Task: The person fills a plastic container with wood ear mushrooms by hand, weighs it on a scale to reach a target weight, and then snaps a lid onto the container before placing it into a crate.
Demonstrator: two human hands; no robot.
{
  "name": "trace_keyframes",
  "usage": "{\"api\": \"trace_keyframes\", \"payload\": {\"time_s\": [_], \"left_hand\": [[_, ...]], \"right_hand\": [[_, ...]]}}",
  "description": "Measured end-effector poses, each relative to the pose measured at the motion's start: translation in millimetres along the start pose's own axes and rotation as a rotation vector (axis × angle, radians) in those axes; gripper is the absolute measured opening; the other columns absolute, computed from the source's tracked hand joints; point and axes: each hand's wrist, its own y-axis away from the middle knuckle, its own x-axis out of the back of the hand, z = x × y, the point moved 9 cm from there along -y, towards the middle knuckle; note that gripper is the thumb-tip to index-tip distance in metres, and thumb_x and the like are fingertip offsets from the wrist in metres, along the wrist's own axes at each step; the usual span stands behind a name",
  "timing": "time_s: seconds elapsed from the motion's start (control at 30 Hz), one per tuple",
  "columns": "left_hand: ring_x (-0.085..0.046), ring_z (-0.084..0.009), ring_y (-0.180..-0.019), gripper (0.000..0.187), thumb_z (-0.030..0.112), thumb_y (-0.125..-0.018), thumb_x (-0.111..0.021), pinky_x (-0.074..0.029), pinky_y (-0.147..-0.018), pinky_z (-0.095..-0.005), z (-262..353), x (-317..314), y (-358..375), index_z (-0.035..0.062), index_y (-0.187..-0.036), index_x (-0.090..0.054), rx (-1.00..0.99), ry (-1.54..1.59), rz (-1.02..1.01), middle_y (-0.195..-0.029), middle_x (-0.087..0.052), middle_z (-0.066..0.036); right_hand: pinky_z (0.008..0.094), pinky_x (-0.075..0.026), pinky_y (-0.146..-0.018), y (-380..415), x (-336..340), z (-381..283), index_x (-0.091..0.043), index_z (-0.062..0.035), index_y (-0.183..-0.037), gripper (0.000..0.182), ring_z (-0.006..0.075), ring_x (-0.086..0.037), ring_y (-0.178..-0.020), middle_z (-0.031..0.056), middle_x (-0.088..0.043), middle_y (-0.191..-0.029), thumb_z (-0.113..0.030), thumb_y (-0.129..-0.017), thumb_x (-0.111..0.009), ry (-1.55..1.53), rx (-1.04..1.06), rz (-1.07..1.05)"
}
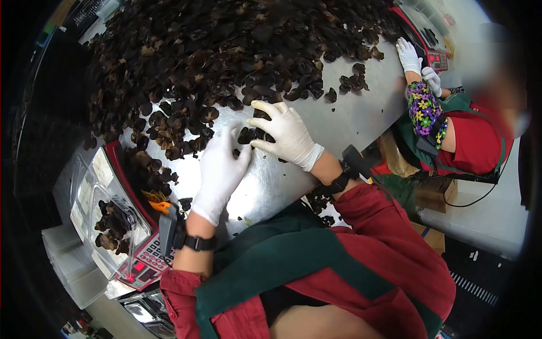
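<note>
Both my hands wear white gloves and meet over the metal table [339, 121], at the front edge of a big heap of dark, curled fungus pieces [226, 51]. My left hand [224, 169] has its thumb and fingers bent around the left side of a few dark pieces [247, 135]; its fingertips are blurred. My right hand [285, 133] comes from the right, fingers spread and curved over the same pieces, its thumb close to my left thumb. More loose pieces [164, 133] lie to the left of my left hand.
At the left stands a red scale [149, 254] with a clear plastic tray [93, 192] holding dark pieces [113, 226]. A co-worker in a red top [471, 141] is at the right, gloved hands by another red scale [437, 56]. Small clusters [353, 82] lie at the table's right.
</note>
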Motion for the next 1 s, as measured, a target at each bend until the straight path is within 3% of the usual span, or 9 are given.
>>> {"api": "trace_keyframes", "payload": {"time_s": [0.1, 0.27, 0.33, 0.4, 0.53, 0.67, 0.8, 0.93, 1.0], "left_hand": [[-0.066, -0.0323, -0.079, 0.022, 0.015, -0.083, -0.069, -0.05, -0.068, -0.0424, -14, -27, -7, 0.0072, -0.103, -0.061, 0.009, -0.164, -0.135, -0.085, -0.064, -0.014], [-0.059, -0.0234, -0.06, 0.012, 0.011, -0.086, -0.066, -0.046, -0.057, -0.0374, -11, 9, 10, 0.0048, -0.093, -0.06, 0.182, -0.033, -0.037, -0.066, -0.056, -0.009], [-0.05, -0.0115, -0.059, 0.007, 0.009, -0.09, -0.063, -0.042, -0.055, -0.0298, -8, 30, 29, 0.0052, -0.091, -0.057, 0.316, 0.29, 0.028, -0.065, -0.049, -0.002], [-0.053, -0.0073, -0.07, 0.008, 0.012, -0.097, -0.055, -0.042, -0.062, -0.023, -13, 30, 56, 0.0048, -0.098, -0.057, 0.524, 0.713, -0.098, -0.08, -0.056, 0.0], [-0.057, -0.0103, -0.077, 0.012, 0.012, -0.1, -0.049, -0.042, -0.07, -0.0219, -5, 47, 99, 0.0038, -0.108, -0.053, 0.651, 1.078, -0.134, -0.095, -0.065, -0.008], [-0.058, -0.0094, -0.077, 0.021, 0.004, -0.096, -0.051, -0.043, -0.069, -0.0212, 4, 85, 131, 0.0042, -0.116, -0.054, 0.624, 1.087, -0.156, -0.098, -0.066, -0.006], [-0.05, -0.009, -0.071, 0.025, 0.008, -0.091, -0.054, -0.041, -0.065, -0.0229, 4, 166, 160, 0.0024, -0.115, -0.057, 0.541, 0.827, 0.127, -0.091, -0.061, -0.005], [-0.053, -0.0076, -0.082, 0.024, -0.003, -0.093, -0.05, -0.043, -0.075, -0.02, -35, 280, 187, 0.0006, -0.116, -0.059, 0.378, 0.397, 0.699, -0.1, -0.059, -0.003], [-0.058, -0.0165, -0.104, 0.035, -0.002, -0.093, -0.052, -0.044, -0.096, -0.0297, -53, 308, 186, -0.0019, -0.128, -0.056, 0.437, 0.199, 0.729, -0.114, -0.061, -0.009]], "right_hand": [[0.0348, -0.053, -0.083, 2, 4, 13, -0.072, -0.013, -0.098, 0.021, 0.0253, -0.061, -0.097, 0.0038, -0.062, -0.112, -0.017, -0.078, -0.075, -0.106, -0.095, 0.144], [0.0305, -0.054, -0.07, -7, 14, 28, -0.071, -0.0101, -0.091, 0.008, 0.0197, -0.063, -0.075, 0.0025, -0.065, -0.095, -0.012, -0.083, -0.073, -0.234, -0.107, 0.303], [0.024, -0.049, -0.06, -8, -12, 58, -0.07, -0.0066, -0.094, 0.011, 0.0111, -0.057, -0.072, 0.0009, -0.065, -0.094, -0.017, -0.093, -0.067, -1.077, -0.613, 0.139], [0.0187, -0.038, -0.049, -11, -28, 39, -0.063, -0.0019, -0.114, 0.031, 0.0092, -0.048, -0.071, 0.0083, -0.062, -0.104, -0.029, -0.101, -0.058, -1.967, -0.701, -0.047], [0.022, -0.042, -0.048, -13, -32, -14, -0.059, 0.0012, -0.116, 0.04, 0.0158, -0.055, -0.075, 0.0122, -0.06, -0.101, -0.036, -0.1, -0.059, -2.48, -0.758, -0.253], [0.0231, -0.043, -0.051, -24, -39, -61, -0.058, 0.0019, -0.118, 0.043, 0.0164, -0.054, -0.077, 0.0113, -0.058, -0.098, -0.036, -0.099, -0.06, -2.528, -0.72, -0.366], [0.0201, -0.044, -0.053, -59, -38, -120, -0.059, 0.0007, -0.117, 0.038, 0.012, -0.053, -0.074, 0.0134, -0.061, -0.106, -0.034, -0.102, -0.055, -2.372, -0.523, -0.449], [0.0171, -0.042, -0.054, -107, -16, -217, -0.063, 0.0005, -0.114, 0.037, 0.005, -0.052, -0.073, 0.0087, -0.064, -0.106, -0.033, -0.105, -0.048, -1.975, -0.159, -0.502], [0.0166, -0.041, -0.054, -121, -14, -265, -0.066, -0.0003, -0.109, 0.035, 0.004, -0.052, -0.071, 0.0039, -0.065, -0.101, -0.032, -0.104, -0.051, -1.805, -0.054, -0.538]]}}
